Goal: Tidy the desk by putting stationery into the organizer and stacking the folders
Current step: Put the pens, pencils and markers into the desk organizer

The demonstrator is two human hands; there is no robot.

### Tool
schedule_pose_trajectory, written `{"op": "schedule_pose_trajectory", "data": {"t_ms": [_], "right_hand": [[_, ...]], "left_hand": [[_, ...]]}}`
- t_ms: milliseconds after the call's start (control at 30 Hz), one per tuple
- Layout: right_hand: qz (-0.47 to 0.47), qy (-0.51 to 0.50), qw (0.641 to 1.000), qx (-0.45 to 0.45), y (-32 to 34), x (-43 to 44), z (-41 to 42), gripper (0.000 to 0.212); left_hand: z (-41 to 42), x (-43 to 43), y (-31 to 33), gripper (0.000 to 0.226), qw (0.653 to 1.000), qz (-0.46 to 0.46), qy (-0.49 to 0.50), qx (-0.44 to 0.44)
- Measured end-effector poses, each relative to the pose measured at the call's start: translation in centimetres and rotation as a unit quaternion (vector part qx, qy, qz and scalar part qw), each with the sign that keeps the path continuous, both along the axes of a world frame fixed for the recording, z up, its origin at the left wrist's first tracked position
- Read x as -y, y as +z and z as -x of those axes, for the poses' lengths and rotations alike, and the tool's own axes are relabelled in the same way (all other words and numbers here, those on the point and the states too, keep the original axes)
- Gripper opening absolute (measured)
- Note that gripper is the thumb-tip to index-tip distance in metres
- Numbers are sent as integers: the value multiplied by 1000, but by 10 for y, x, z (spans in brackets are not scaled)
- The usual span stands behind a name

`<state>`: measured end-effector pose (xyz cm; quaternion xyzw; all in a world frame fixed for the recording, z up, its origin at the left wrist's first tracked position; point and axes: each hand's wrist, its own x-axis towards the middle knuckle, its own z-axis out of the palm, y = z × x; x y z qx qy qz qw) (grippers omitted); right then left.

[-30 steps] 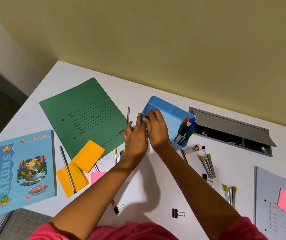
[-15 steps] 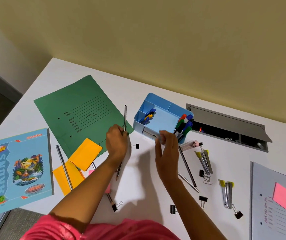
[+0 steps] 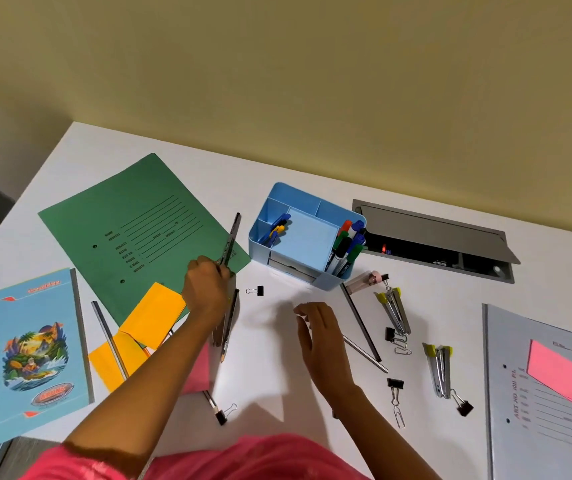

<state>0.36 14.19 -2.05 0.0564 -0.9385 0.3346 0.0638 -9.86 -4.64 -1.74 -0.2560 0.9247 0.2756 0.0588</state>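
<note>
A light blue organizer (image 3: 326,281) stands mid-desk with markers (image 3: 348,244) in its right compartment and small clips at its left. My left hand (image 3: 206,289) grips a dark pencil (image 3: 231,239) that points up over the corner of the green folder (image 3: 139,233); more pencils show below that hand. My right hand (image 3: 315,329) hovers with relaxed fingers over bare desk below the organizer, holding nothing. A grey folder (image 3: 547,424) with a pink note lies at the far right. Loose pencils (image 3: 360,323), staplers (image 3: 395,311) and binder clips (image 3: 259,291) lie scattered.
A blue notebook (image 3: 24,351) lies at the left edge, with orange sticky notes (image 3: 152,315) and a pencil (image 3: 109,337) beside it. A pink note (image 3: 197,372) sits under my left forearm. An open grey cable hatch (image 3: 433,237) is behind the organizer. A wall backs the desk.
Both hands left the organizer. My left hand moved down-left and took hold of a pencil by the green folder. My right hand drew back toward me, empty.
</note>
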Motion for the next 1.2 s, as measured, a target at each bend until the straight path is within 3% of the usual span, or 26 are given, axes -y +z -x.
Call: {"op": "schedule_pose_trajectory", "data": {"t_ms": [133,300,500,700,833,933,1067,1200], "right_hand": [[-1,-4,1000,1,1,-8,-12,15],[20,36,999,-6,17,-2,-19,17],[72,67,991,-87,58,23,1,33],[48,64,984,-156,86,38,42,3],[202,-1,970,-137,112,33,75,5],[249,-68,953,-159,126,30,105,9],[247,-100,952,-154,125,27,145,11],[182,-92,972,-120,106,24,172,13]], "left_hand": [[-23,7,25,15,994,1,-29,-101],[-67,3,66,8,961,-38,-104,-253],[-93,-11,90,8,927,-51,-223,-299],[-80,-24,103,10,906,-124,-217,-341],[-63,-24,102,16,911,-148,-179,-342],[-49,-26,88,14,922,-133,-172,-320],[-31,-30,64,25,943,-106,-193,-248],[-10,-35,47,38,953,-97,-208,-199]]}}
